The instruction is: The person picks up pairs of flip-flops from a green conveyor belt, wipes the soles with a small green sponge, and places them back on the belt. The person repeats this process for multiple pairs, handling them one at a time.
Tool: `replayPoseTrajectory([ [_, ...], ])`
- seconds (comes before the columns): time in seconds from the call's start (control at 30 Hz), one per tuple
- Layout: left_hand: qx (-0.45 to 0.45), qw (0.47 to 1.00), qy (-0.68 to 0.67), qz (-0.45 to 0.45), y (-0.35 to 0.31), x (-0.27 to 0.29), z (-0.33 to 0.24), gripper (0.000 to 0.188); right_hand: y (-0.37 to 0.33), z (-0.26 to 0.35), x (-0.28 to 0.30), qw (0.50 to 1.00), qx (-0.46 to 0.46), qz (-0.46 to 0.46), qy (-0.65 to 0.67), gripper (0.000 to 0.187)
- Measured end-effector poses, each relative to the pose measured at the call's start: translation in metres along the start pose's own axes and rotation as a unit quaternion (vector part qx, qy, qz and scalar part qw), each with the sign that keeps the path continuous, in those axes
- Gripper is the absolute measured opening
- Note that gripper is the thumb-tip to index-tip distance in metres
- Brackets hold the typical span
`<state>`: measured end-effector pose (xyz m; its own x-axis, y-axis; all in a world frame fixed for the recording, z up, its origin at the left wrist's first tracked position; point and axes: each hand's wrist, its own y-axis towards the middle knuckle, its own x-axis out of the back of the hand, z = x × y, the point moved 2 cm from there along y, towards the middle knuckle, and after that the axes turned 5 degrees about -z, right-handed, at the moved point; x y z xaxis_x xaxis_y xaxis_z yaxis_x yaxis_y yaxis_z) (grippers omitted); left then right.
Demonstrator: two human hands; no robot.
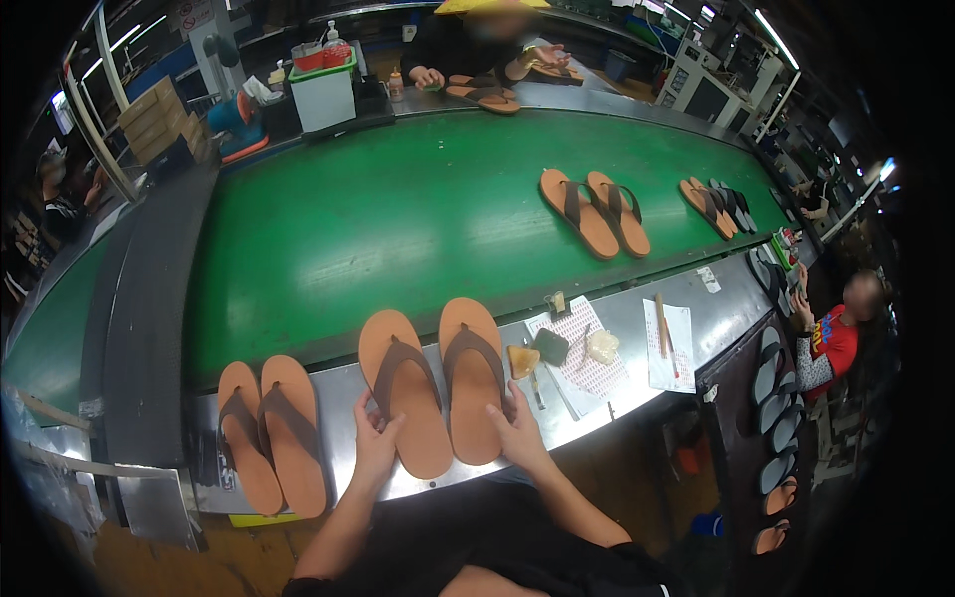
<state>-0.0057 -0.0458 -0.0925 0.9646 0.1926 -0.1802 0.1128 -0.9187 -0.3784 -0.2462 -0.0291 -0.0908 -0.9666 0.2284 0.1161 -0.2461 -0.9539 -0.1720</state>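
Two tan flip-flops with dark brown straps lie side by side in front of me, toes pointing away, on the metal ledge and the belt's near edge. My left hand [378, 433] grips the outer side of the left flip-flop [416, 418], thumb on its footbed. The right flip-flop [476, 418] has my right hand [517, 428] closed on its outer edge, thumb likewise on top. To their left a matching pair of flip-flops [290, 438] rests on the ledge. Right of my hands lie a tan wedge-shaped block [521, 361], a dark green pad [550, 346] and a pale lump [602, 346].
A green conveyor belt [378, 219] runs across, carrying a tan pair [597, 214] and more sandals farther right. Printed sheets [669, 348] lie on the metal ledge [637, 398]. Across the belt a co-worker [477, 50] handles sandals; another [831, 338] works at right beside a rack of sandals.
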Motion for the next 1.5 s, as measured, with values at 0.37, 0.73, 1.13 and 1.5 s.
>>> replayPoseTrajectory([
  [0.37,-0.037,0.984,-0.123,0.127,-0.009,-0.017,-0.057,0.066,0.037,0.048,-0.006,0.956,-0.121,0.095,0.249,0.085],
  [0.73,-0.064,0.965,-0.207,0.146,-0.037,-0.021,-0.090,0.081,0.017,0.099,-0.003,0.928,-0.114,0.166,0.315,0.059],
  [1.13,-0.131,0.973,-0.131,0.137,-0.040,-0.011,-0.091,0.094,0.016,0.094,0.001,0.948,0.024,0.188,0.255,0.079],
  [1.5,-0.169,0.967,-0.117,0.148,-0.045,-0.011,-0.095,0.097,0.008,0.092,0.007,0.952,0.049,0.176,0.248,0.083],
])
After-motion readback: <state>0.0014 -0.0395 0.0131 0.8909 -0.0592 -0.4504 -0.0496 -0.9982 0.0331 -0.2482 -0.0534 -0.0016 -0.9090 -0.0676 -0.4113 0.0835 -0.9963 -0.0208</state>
